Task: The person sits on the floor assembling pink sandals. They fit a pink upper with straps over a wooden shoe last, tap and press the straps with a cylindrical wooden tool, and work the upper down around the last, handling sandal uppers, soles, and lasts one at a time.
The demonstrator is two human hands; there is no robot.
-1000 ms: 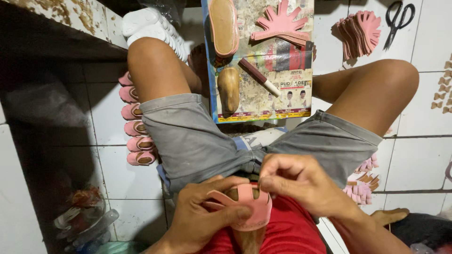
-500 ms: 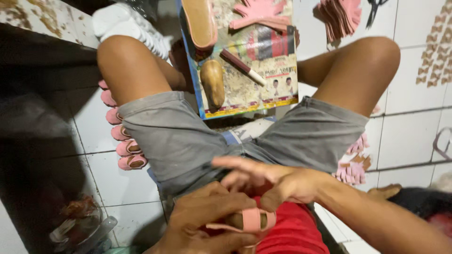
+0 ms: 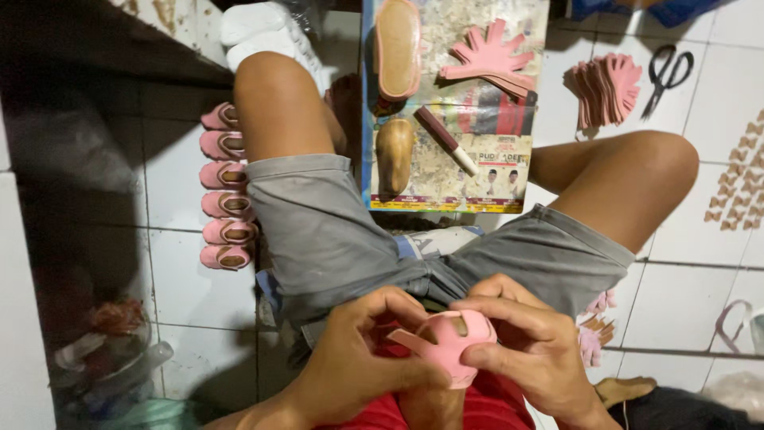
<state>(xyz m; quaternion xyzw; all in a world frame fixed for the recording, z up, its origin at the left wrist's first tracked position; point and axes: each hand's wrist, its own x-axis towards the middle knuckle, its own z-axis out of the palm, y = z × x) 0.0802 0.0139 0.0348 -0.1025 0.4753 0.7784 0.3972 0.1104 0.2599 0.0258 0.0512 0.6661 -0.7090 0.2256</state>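
Note:
Both my hands hold a small pink shoe upper (image 3: 450, 342) stretched over a wooden form, low in the head view above my lap. My left hand (image 3: 362, 362) grips its left side, with the fingers curled around the strap end. My right hand (image 3: 529, 342) pinches the right side with thumb and fingers. I sit on a white tiled floor in grey shorts with my knees spread.
A board (image 3: 454, 103) between my legs carries a sole (image 3: 398, 48), a wooden last (image 3: 394, 155), a brush (image 3: 447, 142) and pink cut pieces (image 3: 489, 56). Several finished pink shoes (image 3: 224, 187) line the floor at left. More pink pieces (image 3: 605, 84) and scissors (image 3: 667, 72) lie at right.
The pink upper has been turned in my hands, its opening now facing up. My right hand has moved from on top of it to its right side. The camera view has shifted.

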